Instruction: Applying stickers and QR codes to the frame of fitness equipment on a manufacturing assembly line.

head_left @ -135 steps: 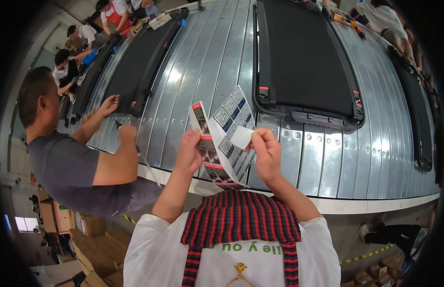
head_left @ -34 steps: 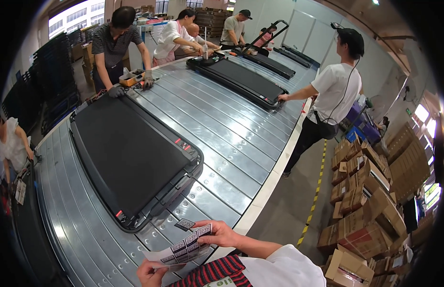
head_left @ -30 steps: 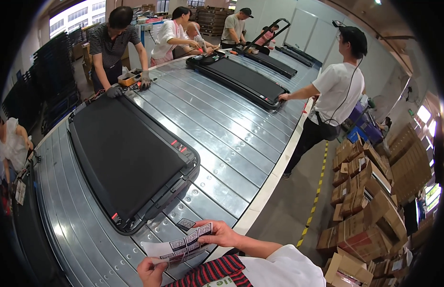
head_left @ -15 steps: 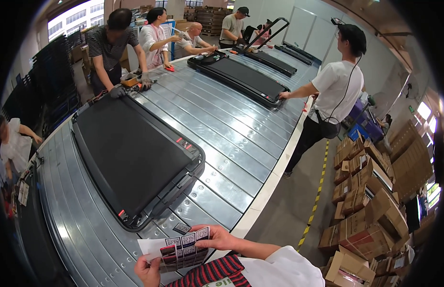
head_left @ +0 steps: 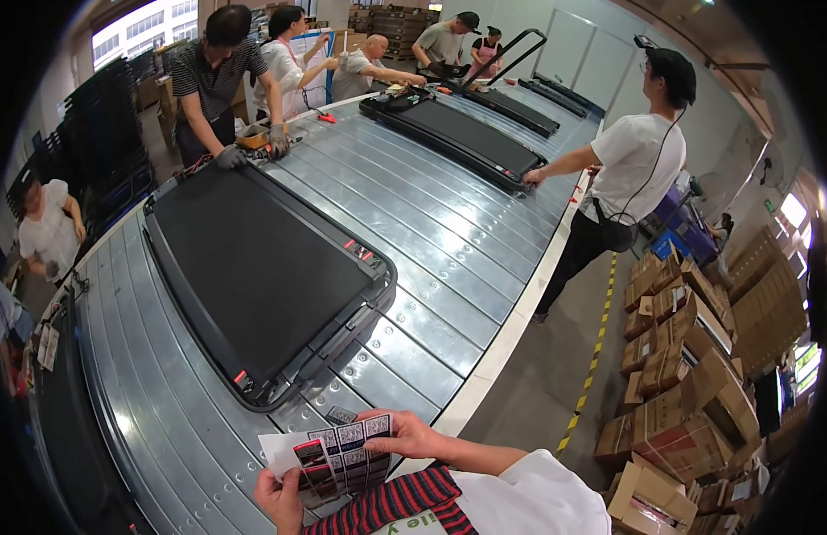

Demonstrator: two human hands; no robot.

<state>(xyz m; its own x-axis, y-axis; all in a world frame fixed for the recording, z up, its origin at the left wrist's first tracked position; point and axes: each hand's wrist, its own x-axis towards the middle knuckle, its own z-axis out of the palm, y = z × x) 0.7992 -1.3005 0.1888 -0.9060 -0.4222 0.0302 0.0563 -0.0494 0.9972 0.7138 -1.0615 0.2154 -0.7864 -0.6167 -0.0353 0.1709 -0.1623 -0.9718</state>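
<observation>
A sheet of stickers (head_left: 330, 459), printed with square codes and red-and-black labels, is held between my two hands at the near edge of the table. My left hand (head_left: 282, 501) pinches its lower left side with the thumb on top. My right hand (head_left: 404, 435) grips the right side, thumb over the printed face and the other fingers behind. Just beyond the sheet's far edge shows a small dark-framed label (head_left: 341, 415); whether it lies on the table I cannot tell. Past my hands a flat black treadmill (head_left: 262, 267) rests on the table.
The metal-slatted table (head_left: 449, 325) bears other treadmills, one (head_left: 453, 138) near a co-worker (head_left: 641, 165) at its right edge. Several people stand along the far side; one in grey gloves (head_left: 219, 85) touches the nearest treadmill. Cardboard boxes (head_left: 690, 419) are piled on the right.
The view has shifted slightly, so table and treadmills sit a little differently in it. The sheet stays in both my hands, tilted slightly more upright. Some far co-workers have moved their arms.
</observation>
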